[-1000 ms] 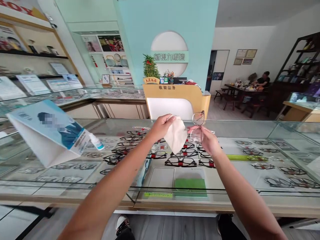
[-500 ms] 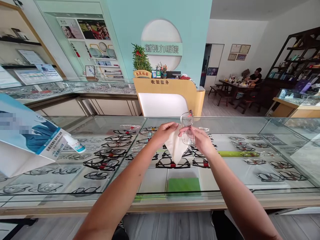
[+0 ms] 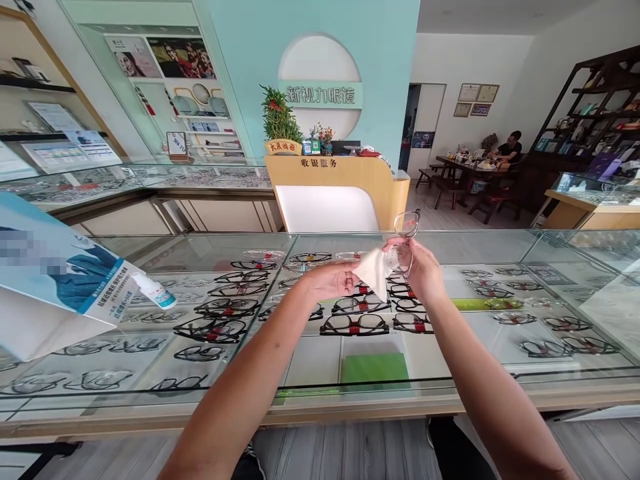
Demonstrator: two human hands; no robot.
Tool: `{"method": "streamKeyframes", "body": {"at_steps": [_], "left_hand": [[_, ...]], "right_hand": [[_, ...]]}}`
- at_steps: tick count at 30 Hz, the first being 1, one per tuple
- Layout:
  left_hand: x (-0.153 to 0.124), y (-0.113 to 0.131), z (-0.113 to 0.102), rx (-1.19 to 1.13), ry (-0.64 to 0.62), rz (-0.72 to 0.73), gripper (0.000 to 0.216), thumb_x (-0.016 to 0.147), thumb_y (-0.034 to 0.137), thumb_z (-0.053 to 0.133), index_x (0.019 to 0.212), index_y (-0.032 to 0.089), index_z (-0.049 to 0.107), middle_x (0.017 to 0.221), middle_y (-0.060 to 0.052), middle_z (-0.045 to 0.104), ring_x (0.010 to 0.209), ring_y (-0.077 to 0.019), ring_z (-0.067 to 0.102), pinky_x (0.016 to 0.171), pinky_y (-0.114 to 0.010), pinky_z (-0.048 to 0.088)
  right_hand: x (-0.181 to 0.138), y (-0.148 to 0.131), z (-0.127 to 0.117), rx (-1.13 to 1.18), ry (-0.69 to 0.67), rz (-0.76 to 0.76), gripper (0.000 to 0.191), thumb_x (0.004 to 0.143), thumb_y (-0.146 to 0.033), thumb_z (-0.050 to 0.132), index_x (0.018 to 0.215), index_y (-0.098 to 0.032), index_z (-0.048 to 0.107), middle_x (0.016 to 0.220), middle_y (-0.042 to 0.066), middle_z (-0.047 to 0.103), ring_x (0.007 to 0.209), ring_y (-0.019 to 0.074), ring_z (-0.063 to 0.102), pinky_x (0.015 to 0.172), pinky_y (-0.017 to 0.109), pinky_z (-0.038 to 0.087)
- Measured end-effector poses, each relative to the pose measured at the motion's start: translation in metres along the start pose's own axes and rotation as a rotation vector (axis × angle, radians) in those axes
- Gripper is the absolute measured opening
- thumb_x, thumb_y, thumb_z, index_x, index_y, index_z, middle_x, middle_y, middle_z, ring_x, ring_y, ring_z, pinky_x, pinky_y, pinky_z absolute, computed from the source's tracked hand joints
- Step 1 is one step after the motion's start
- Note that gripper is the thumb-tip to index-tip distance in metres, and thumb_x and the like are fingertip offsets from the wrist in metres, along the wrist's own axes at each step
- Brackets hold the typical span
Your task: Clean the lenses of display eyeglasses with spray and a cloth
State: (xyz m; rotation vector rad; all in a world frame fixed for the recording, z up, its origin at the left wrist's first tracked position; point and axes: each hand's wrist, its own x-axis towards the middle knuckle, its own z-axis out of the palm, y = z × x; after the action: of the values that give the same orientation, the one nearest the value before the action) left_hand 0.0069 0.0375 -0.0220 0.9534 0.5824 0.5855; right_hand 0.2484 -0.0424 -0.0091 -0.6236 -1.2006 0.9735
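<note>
Above the glass counter, my right hand (image 3: 424,267) is closed on a pair of eyeglasses (image 3: 406,224), gripping it near the middle with the frame upright, one lens over the other. Thin and clear-lensed, the glasses show small red marking on the upper lens. My left hand (image 3: 333,280) pinches a cream cleaning cloth (image 3: 374,272) that hangs down in a point close to the lower lens. Whether the cloth touches that lens, I cannot tell. Left of my arms, a small white spray bottle (image 3: 156,291) with a blue label lies tilted against a display card.
The glass display case (image 3: 310,387) holds rows of spectacle frames (image 3: 354,325) and a green box (image 3: 376,369). A folded cardboard sign (image 3: 60,280) stands at left. Beyond are a wooden cash desk (image 3: 340,170) and a person (image 3: 511,148) seated at a far table.
Both hands have moved right, carrying the glasses and the cloth. The left hand has turned and the cloth has swung, its point now directed down to the right.
</note>
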Motion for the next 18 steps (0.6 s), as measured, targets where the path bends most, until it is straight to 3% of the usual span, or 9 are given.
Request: {"method": "streamKeyframes", "body": {"at_steps": [4,6,9,13,18], "left_hand": [[0.004,-0.003,0.001,-0.062,0.03,-0.026,0.034,0.079,0.029,0.102,0.1,0.017,0.079,0.084,-0.005,0.077,0.072,-0.0152,0.068,0.068,-0.028,0.051],[0.007,-0.004,0.004,-0.103,0.067,0.057,0.036,0.078,0.029,0.1,0.107,0.017,0.082,0.103,-0.01,0.085,0.093,-0.0205,0.077,0.084,-0.031,0.058],[0.009,-0.006,0.012,-0.108,0.107,0.254,0.037,0.078,0.032,0.095,0.11,0.017,0.084,0.123,-0.013,0.087,0.121,-0.028,0.078,0.102,-0.037,0.058],[0.008,-0.006,0.02,-0.078,0.211,0.452,0.042,0.071,0.032,0.094,0.109,0.018,0.083,0.112,-0.009,0.088,0.112,-0.029,0.079,0.098,-0.038,0.058],[0.004,-0.005,0.027,-0.052,0.409,0.582,0.05,0.066,0.039,0.097,0.107,0.02,0.075,0.102,-0.004,0.084,0.098,-0.0263,0.078,0.088,-0.037,0.058]], "right_hand": [[-0.001,-0.001,0.0,-0.016,0.006,0.02,0.047,0.1,-0.069,0.071,0.11,-0.026,0.086,0.104,0.01,0.084,0.1,0.0308,0.075,0.092,0.045,0.062],[-0.002,0.0,-0.001,-0.015,0.014,0.04,0.046,0.098,-0.069,0.073,0.108,-0.026,0.086,0.103,0.01,0.084,0.1,0.031,0.075,0.091,0.045,0.061],[-0.002,0.004,-0.001,-0.008,0.015,0.063,0.046,0.097,-0.068,0.075,0.108,-0.025,0.087,0.103,0.009,0.085,0.1,0.0307,0.075,0.091,0.043,0.061],[-0.002,0.011,-0.003,-0.031,-0.032,0.044,0.045,0.103,-0.065,0.07,0.111,-0.025,0.089,0.105,0.007,0.086,0.107,0.0305,0.076,0.1,0.042,0.059],[-0.006,0.01,0.002,-0.247,0.026,-0.044,0.049,0.109,-0.068,0.063,0.105,-0.027,0.089,0.112,0.006,0.087,0.123,0.0333,0.073,0.122,0.046,0.049]]}}
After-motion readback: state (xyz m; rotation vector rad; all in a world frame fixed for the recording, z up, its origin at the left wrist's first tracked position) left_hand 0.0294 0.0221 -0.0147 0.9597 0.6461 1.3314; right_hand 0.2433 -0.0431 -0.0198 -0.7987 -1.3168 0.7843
